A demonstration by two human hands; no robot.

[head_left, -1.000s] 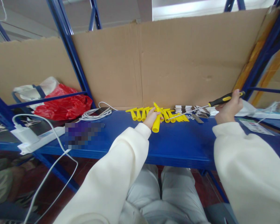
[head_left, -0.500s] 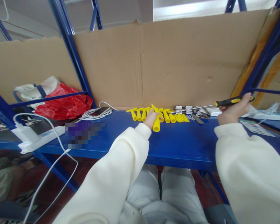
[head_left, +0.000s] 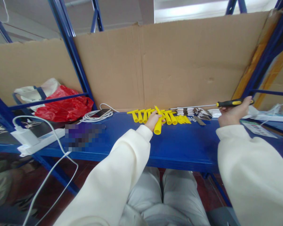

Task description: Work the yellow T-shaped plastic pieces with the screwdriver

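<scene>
My left hand (head_left: 151, 121) is closed around a yellow T-shaped plastic handle (head_left: 157, 128), its hollow round end facing me. In my right hand (head_left: 234, 114) is a long screwdriver (head_left: 229, 103) with a black and yellow grip. Its thin shaft points left, nearly level, and the tip is near the yellow pieces at the back of the table; I cannot tell whether it touches any. More yellow T-shaped handles (head_left: 135, 117) lie in a row on both sides of my left hand. Small yellow pieces (head_left: 183, 119) are lined up to their right.
On the blue table (head_left: 179, 147), a flat grey metal strip (head_left: 199, 121) and black-and-white bundles (head_left: 185, 111) lie right of centre. A cardboard panel (head_left: 190, 62) stands behind. To the left are a red plastic bag (head_left: 63, 105), coiled white cable (head_left: 94, 116) and a power strip (head_left: 42, 142).
The screwdriver has levelled out, its tip rising slightly, and my right hand has shifted a little to the left. My left hand keeps its hold on the yellow handle.
</scene>
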